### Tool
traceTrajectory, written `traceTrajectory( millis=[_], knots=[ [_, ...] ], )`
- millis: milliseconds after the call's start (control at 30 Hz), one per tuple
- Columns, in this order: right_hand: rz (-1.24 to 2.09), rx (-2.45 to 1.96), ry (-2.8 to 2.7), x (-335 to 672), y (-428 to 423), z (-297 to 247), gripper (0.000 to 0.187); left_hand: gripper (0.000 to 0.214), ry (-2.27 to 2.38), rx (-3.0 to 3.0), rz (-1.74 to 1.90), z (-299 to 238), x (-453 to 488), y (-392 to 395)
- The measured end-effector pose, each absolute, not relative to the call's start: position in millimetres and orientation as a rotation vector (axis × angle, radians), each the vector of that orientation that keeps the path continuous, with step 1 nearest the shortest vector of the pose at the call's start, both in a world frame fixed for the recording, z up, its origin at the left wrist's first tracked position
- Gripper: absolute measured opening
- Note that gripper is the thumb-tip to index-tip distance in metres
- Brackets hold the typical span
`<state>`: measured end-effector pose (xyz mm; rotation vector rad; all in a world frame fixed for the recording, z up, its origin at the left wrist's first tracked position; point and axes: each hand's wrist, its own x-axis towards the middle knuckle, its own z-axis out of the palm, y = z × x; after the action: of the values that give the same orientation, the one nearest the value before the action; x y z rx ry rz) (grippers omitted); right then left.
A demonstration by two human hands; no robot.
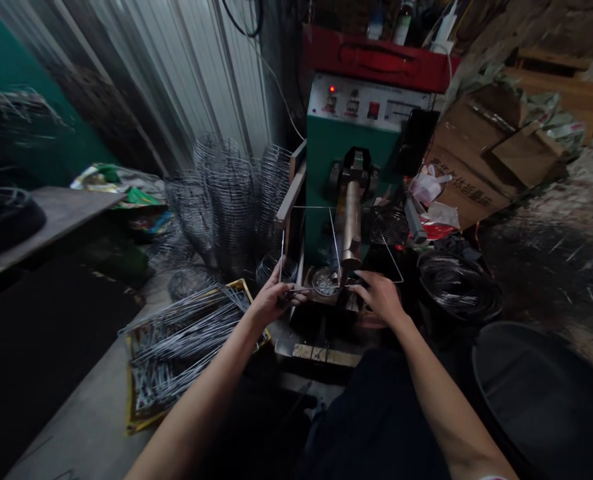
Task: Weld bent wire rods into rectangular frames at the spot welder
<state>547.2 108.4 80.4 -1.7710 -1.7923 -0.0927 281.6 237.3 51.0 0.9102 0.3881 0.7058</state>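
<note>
A thin bent metal wire frame [334, 230] spans the space between my hands, in front of a green welding machine [321, 160]. My left hand [276, 295] has its fingers closed on the frame's near left part. On the other side, my right hand [380, 297] pinches the near wire just right of the machine's thick copper-coloured arm [350, 223]. The near wire passes close to the arm's lower end; whether they touch is not clear. Below sits a round dish [325, 283] holding small shiny metal bits.
On the floor at left, a yellow crate [146, 424] holds many straight wire rods [191, 337]. Behind it stand stacked wire baskets [226, 193]. Coiled black wire [459, 287] and a large round black object [541, 393] are at right. Cardboard boxes [476, 153] lean behind.
</note>
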Motion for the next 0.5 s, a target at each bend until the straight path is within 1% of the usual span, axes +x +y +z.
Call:
traceTrajectory(
  millis=[67,133,233,267,300,400,433,500],
  knots=[
    [-0.076,-1.746,-1.788,552.5,106.3,81.5,0.038,0.096,0.41,0.908,0.687,49.4,281.0,237.4],
    [-0.142,-1.763,-1.705,566.2,102.7,82.2,0.043,0.096,0.426,0.909,0.676,48.7,280.2,236.7],
    [-0.313,-1.897,-1.36,597.2,96.6,78.6,0.05,0.097,0.415,0.906,0.688,49.9,279.4,235.0],
    [-0.276,-1.937,-1.244,607.0,94.9,76.2,0.049,0.098,0.41,0.901,0.698,51.0,279.5,234.3],
    [-0.168,-1.956,-1.141,615.3,93.7,73.5,0.049,0.098,0.407,0.895,0.707,52.4,280.0,233.5],
    [0.305,-1.856,-0.889,627.1,93.8,68.4,0.053,0.099,0.403,0.872,0.726,58.0,283.9,231.6],
    [0.399,-1.81,-0.832,626.9,94.4,68.6,0.055,0.1,0.406,0.86,0.731,60.2,285.4,231.2],
    [0.458,-1.758,-0.783,622.4,93.5,71.2,0.057,0.1,0.418,0.843,0.744,64.2,286.9,229.3]
  ],
)
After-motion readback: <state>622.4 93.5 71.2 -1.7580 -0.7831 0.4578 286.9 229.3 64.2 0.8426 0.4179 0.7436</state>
